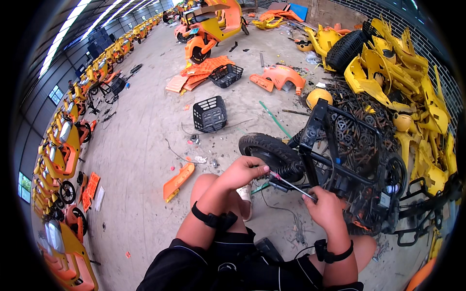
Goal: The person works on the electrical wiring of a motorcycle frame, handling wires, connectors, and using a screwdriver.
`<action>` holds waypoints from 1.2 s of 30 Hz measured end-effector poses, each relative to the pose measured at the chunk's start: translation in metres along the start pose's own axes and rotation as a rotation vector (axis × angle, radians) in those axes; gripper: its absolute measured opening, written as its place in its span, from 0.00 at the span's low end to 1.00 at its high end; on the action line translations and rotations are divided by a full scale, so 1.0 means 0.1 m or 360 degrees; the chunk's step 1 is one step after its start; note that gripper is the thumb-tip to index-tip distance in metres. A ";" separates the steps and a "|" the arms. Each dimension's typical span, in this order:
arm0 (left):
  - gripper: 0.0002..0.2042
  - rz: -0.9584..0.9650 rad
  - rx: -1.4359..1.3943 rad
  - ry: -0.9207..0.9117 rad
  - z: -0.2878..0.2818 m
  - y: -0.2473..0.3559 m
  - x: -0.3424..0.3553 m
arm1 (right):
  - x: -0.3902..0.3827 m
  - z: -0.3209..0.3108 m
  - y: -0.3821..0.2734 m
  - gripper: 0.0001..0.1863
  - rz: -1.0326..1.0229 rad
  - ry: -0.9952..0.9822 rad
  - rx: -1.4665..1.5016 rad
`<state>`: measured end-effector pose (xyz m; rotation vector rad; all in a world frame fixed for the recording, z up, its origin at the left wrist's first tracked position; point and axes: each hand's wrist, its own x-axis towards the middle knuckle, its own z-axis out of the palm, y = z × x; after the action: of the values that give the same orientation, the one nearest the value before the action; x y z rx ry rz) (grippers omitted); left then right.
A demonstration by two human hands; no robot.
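A screwdriver with a long bright shaft [291, 185] slants across in front of me. Its dark handle end is in my right hand [326, 208], the fingers wrapped round it. My left hand [247, 170] pinches at the other end of the shaft, where a bit of pinkish red shows; what else those fingers hold is hidden. Just beyond the shaft is a black coil shock absorber [290, 170] on a stripped black scooter frame [318, 145]. The frame's wheel with its black tyre [269, 147] is close to my left hand.
Metal scrap [352, 114] and broken yellow body panels [403, 72] pile up on the right. On the floor ahead are black baskets [209, 114], an orange panel [178, 183] and a green strip [274, 119]. Yellow scooters [65, 150] line the left; another scooter [213, 29] stands farther off.
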<state>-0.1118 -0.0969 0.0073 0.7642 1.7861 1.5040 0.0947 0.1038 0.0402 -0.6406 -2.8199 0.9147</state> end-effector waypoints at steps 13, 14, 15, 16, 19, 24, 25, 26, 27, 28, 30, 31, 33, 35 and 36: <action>0.07 -0.0052 -0.0277 0.0205 -0.05 0.41 -0.30 | -0.17 -0.33 0.09 0.07 -0.0574 0.0294 0.0014; 0.08 -0.0046 -0.0371 0.0332 -0.14 0.35 -0.30 | -0.20 -0.45 0.07 0.11 -0.0726 0.0488 -0.0433; 0.09 -0.0016 -0.0528 0.0429 -0.26 0.33 -0.32 | -0.23 -0.55 0.07 0.14 -0.0699 0.0710 -0.0589; 0.10 0.0008 -0.0685 0.0532 -0.35 0.32 -0.33 | -0.27 -0.64 0.09 0.16 -0.0672 0.0924 -0.0752; 0.09 0.0308 -0.0635 0.0783 -0.42 0.45 -0.44 | -0.41 -1.00 0.13 0.13 -0.0504 0.1228 -0.0836; 0.09 0.0372 -0.0862 0.0813 -0.30 0.68 -0.37 | -0.45 -1.21 0.18 0.09 -0.0197 0.1545 -0.0145; 0.10 0.0347 -0.0899 0.0787 -0.27 0.69 -0.37 | -0.41 -1.22 0.11 0.10 -0.0092 0.1349 0.0132; 0.10 0.0321 -0.0940 0.0746 -0.22 0.69 -0.33 | -0.37 -1.23 0.02 0.11 0.0020 0.1157 0.0396; 0.10 0.0355 -0.0960 0.0737 -0.15 0.71 -0.34 | -0.32 -1.26 -0.09 0.12 0.0120 0.0958 0.0652; 0.10 0.0342 -0.0928 0.0752 -0.12 0.68 -0.35 | -0.18 -1.24 -0.14 0.13 0.0125 0.0868 0.0626; 0.11 0.0383 -0.0820 0.0759 -0.09 0.46 -0.30 | 0.16 -1.22 -0.06 0.13 0.0210 0.0702 0.0876; 0.11 0.0393 -0.0745 0.0743 -0.11 0.35 -0.30 | 0.33 -1.23 -0.18 0.14 0.0267 0.0577 0.0822; 0.11 0.0339 -0.0600 0.0767 -0.17 0.22 -0.30 | 0.71 -1.21 -0.26 0.14 0.0315 0.0401 0.0594; 0.11 0.0334 -0.0562 0.0691 -0.21 0.13 -0.29 | 1.16 -1.13 -0.03 0.13 0.0375 0.0238 0.0164; 0.11 0.0333 -0.0524 0.0672 -0.21 0.15 -0.30 | 1.35 -1.11 0.07 0.13 0.0416 0.0144 -0.0093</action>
<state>-0.1105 -0.1307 0.0284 0.5035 1.7151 2.1619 0.0000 0.2260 0.1233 -1.0498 -2.7342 0.8176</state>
